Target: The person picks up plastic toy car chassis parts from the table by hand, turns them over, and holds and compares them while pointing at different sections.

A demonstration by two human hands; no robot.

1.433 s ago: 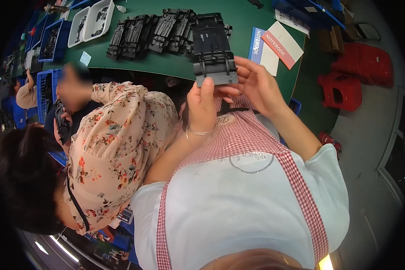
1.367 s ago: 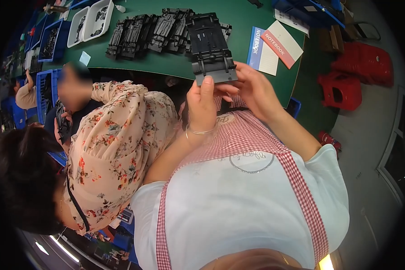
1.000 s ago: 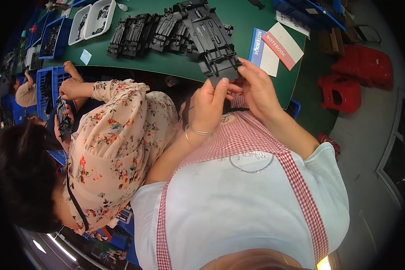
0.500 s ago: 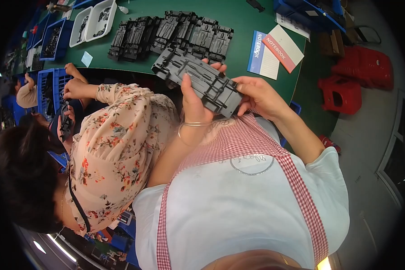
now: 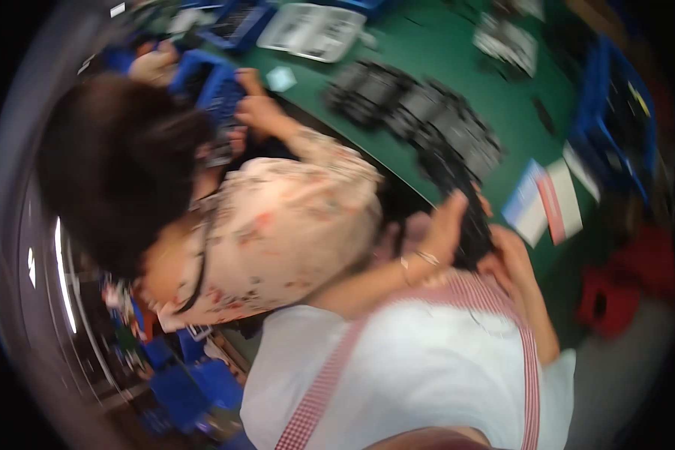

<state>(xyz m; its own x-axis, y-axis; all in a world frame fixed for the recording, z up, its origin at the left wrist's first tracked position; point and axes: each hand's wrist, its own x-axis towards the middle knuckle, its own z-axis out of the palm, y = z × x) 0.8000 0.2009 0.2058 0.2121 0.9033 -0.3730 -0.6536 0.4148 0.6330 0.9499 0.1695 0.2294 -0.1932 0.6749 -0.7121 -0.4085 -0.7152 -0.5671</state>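
Note:
A black plastic toy-car chassis (image 5: 472,232), smeared by motion, is held in front of my apron and over the table's near edge. My left hand (image 5: 447,226) wraps round its left side, the thumb along the near face and fingertips showing past the far side. My right hand (image 5: 507,251) is closed on the chassis's near right end, its fingers bent and blurred. Just beyond the held part, a row of similar black chassis (image 5: 427,112) lies on the green table (image 5: 435,41). The held chassis overlaps the near end of that row in view.
Two notebooks (image 5: 529,196) lie right of the row, near a blue bin (image 5: 615,120). White trays (image 5: 311,30) stand at the far left. A co-worker in a floral blouse (image 5: 285,225) sits close on my left. Red stools (image 5: 611,300) stand at the right.
The view has swung, so the table and co-worker appear turned and shifted right. The chassis has turned from its broad face to a steeper, narrower view, still in both hands.

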